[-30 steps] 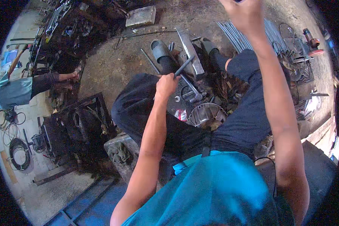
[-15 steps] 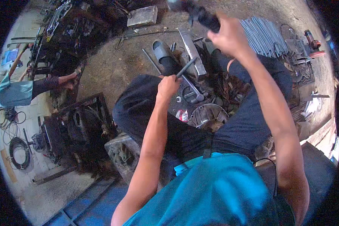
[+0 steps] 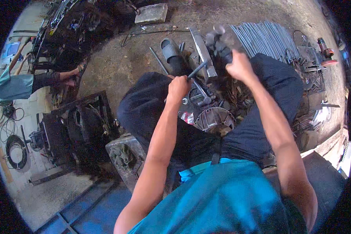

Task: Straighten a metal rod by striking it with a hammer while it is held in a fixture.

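My left hand (image 3: 178, 89) is closed around a dark metal rod (image 3: 198, 70), whose far tip reaches the near end of a long steel bar (image 3: 201, 50); whether they touch I cannot tell. My right hand (image 3: 240, 67) grips a dark hammer-like tool (image 3: 223, 52), smeared by motion, just right of the bar. Between my legs lie a hammer (image 3: 202, 94) with a metal handle, a small wrench (image 3: 185, 101) and a round metal housing (image 3: 215, 118).
A stack of grey rods (image 3: 265, 41) lies at the far right, near an angle grinder (image 3: 327, 52). A stone-like block (image 3: 151, 13) sits at the back. Dark machinery (image 3: 80, 130) stands left; another person (image 3: 17, 85) works at the far left.
My right hand has come down and nearer with the hammer-like tool, from high up to beside the steel bar. My left hand keeps hold of the rod, shifted slightly right in the picture.
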A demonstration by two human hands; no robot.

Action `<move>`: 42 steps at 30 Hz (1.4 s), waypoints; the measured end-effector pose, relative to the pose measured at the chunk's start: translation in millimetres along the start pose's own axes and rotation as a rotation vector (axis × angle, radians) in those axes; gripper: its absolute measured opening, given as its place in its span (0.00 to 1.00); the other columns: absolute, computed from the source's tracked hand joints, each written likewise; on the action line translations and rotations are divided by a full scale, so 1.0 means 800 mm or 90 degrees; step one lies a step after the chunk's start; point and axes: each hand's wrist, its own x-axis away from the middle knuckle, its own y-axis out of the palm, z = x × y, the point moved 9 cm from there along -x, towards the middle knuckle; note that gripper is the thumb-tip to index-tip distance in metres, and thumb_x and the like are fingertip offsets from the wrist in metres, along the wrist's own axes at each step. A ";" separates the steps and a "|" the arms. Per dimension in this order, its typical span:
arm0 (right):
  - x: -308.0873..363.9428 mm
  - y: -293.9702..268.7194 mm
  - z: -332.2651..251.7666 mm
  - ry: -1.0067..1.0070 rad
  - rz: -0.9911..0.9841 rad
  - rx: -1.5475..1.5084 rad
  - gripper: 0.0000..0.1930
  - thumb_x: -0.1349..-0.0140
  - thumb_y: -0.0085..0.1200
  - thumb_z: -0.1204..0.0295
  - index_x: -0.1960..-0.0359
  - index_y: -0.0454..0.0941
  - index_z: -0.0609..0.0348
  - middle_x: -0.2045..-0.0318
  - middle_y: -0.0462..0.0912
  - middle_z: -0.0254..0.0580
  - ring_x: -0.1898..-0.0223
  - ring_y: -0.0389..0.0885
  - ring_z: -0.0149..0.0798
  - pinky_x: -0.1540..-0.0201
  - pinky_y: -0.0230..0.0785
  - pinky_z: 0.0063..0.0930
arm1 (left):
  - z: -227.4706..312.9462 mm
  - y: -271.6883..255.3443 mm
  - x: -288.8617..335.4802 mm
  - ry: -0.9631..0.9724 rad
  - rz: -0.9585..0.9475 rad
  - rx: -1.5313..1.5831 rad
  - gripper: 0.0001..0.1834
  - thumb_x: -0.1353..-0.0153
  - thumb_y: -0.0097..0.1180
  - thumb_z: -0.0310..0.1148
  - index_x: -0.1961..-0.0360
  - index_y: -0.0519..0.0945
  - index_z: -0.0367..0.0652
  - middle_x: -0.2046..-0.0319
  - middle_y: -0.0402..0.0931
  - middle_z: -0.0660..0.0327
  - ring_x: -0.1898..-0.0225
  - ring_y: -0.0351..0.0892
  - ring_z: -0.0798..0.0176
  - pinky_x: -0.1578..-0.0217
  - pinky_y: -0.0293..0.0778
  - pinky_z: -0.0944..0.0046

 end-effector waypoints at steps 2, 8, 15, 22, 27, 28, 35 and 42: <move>-0.014 -0.066 -0.044 -0.061 0.036 -0.039 0.18 0.54 0.56 0.72 0.62 0.71 0.72 0.74 0.79 0.65 0.66 0.80 0.63 0.61 0.72 0.49 | 0.008 -0.009 -0.004 0.023 0.023 -0.024 0.18 0.40 0.55 0.45 0.69 0.80 0.38 0.68 0.80 0.42 0.63 0.80 0.38 0.61 0.76 0.44; 0.009 -0.207 -0.159 -0.258 0.309 -0.100 0.17 0.51 0.61 0.67 0.67 0.75 0.69 0.79 0.79 0.56 0.74 0.81 0.56 0.71 0.70 0.41 | -0.015 -0.012 0.001 -0.034 0.001 -0.015 0.20 0.39 0.53 0.46 0.66 0.79 0.37 0.69 0.80 0.41 0.63 0.79 0.36 0.59 0.75 0.42; 0.039 0.036 -0.013 0.017 -0.055 0.038 0.23 0.54 0.58 0.71 0.56 0.70 0.69 0.69 0.81 0.66 0.62 0.81 0.62 0.58 0.72 0.52 | 0.003 0.002 -0.015 0.042 0.012 -0.007 0.16 0.42 0.55 0.41 0.66 0.80 0.36 0.68 0.79 0.39 0.63 0.80 0.36 0.61 0.76 0.42; 0.001 -0.116 -0.073 -0.084 0.101 -0.328 0.16 0.52 0.60 0.64 0.84 0.74 0.65 0.88 0.78 0.44 0.85 0.78 0.38 0.76 0.72 0.35 | 0.004 -0.011 -0.004 0.053 0.016 -0.021 0.16 0.42 0.56 0.41 0.68 0.80 0.37 0.68 0.80 0.41 0.63 0.81 0.39 0.61 0.76 0.45; 0.005 -0.188 -0.124 -0.161 0.325 -0.313 0.12 0.49 0.61 0.66 0.79 0.76 0.62 0.87 0.76 0.39 0.84 0.76 0.37 0.77 0.69 0.32 | -0.019 -0.018 0.000 0.003 0.018 -0.012 0.16 0.41 0.55 0.43 0.66 0.80 0.39 0.68 0.80 0.43 0.62 0.80 0.39 0.61 0.75 0.43; 0.008 -0.163 -0.114 -0.162 0.346 -0.292 0.14 0.50 0.60 0.65 0.82 0.75 0.63 0.87 0.77 0.45 0.83 0.79 0.46 0.75 0.72 0.38 | -0.015 -0.017 0.000 0.018 0.024 -0.008 0.16 0.41 0.55 0.43 0.65 0.80 0.39 0.68 0.80 0.44 0.62 0.80 0.38 0.61 0.75 0.43; 0.022 0.044 0.006 -0.052 -0.020 -0.041 0.22 0.56 0.59 0.71 0.59 0.71 0.70 0.71 0.80 0.65 0.63 0.80 0.66 0.56 0.72 0.51 | -0.026 -0.004 -0.014 -0.011 0.011 -0.007 0.17 0.41 0.54 0.44 0.66 0.81 0.39 0.67 0.80 0.43 0.62 0.79 0.38 0.60 0.75 0.44; 0.012 -0.177 -0.114 -0.225 0.268 -0.192 0.12 0.49 0.62 0.66 0.78 0.78 0.64 0.87 0.76 0.35 0.85 0.74 0.29 0.79 0.66 0.28 | -0.034 -0.014 -0.004 -0.019 0.014 0.018 0.17 0.43 0.56 0.44 0.64 0.81 0.38 0.67 0.80 0.43 0.60 0.80 0.39 0.58 0.75 0.45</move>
